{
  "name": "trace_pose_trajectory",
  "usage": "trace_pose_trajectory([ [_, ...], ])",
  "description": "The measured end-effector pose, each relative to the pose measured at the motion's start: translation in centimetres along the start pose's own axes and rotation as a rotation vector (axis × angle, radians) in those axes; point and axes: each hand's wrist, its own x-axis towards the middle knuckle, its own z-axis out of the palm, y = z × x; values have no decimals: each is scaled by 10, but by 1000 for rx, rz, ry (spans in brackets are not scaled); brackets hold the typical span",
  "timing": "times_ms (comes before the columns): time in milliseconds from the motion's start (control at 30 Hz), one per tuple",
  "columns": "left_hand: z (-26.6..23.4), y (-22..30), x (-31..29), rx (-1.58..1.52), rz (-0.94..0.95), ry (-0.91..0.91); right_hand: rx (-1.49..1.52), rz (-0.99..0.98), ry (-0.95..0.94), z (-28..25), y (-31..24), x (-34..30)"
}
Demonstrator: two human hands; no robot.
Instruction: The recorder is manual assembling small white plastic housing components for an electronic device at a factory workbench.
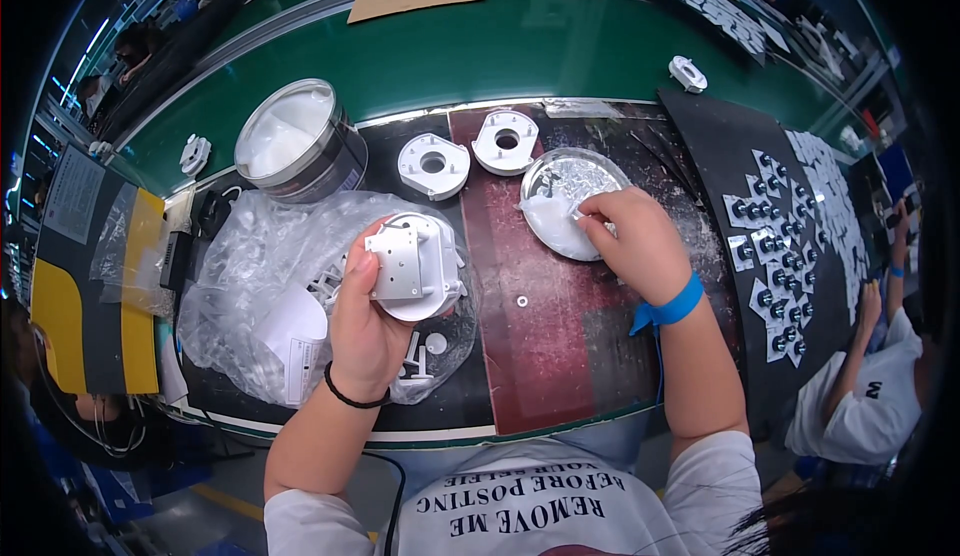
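Observation:
My left hand (362, 326) is closed around a round white plastic housing (436, 271), which carries a flat plate with small holes (397, 264) on its face. My right hand (640, 241) reaches over a round, shallow metal dish (612, 169). Its thumb and forefinger are pinched together at a whitish mass (548, 218) in the dish; whatever sits between the fingertips is too small to name. A small white ring (522, 301) lies on the red board below the dish. Two similar white housings, one on the left (433, 164) and one on the right (505, 142), stand beyond my hands.
A clear plastic bag (235, 286) with white parts spreads at the left, below a large tin (350, 161) of white material. Cards with dark round parts (775, 246) cover a black mat at the right. Another person (870, 386) sits at the far right.

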Motion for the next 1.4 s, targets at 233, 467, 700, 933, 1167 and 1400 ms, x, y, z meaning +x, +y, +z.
trace_pose_trajectory([
  [233,1,1,-1,9,-2,-9,0,-22,6,1,1,0],
  [467,2,1,0,9,-1,-13,3,-13,-5,-3,-1,1],
  [700,8,-4,-6,150,-200,-105,774,282,-180,-18,-25,-3],
  [933,15,-7,-17,213,-383,-349,1505,399,-329,13,-67,-24],
  [1167,18,-6,-18,239,-388,-314,1653,437,-349,16,-70,-26],
  [1400,17,-7,-18,226,-353,-329,1683,477,-370,15,-70,-28],
])
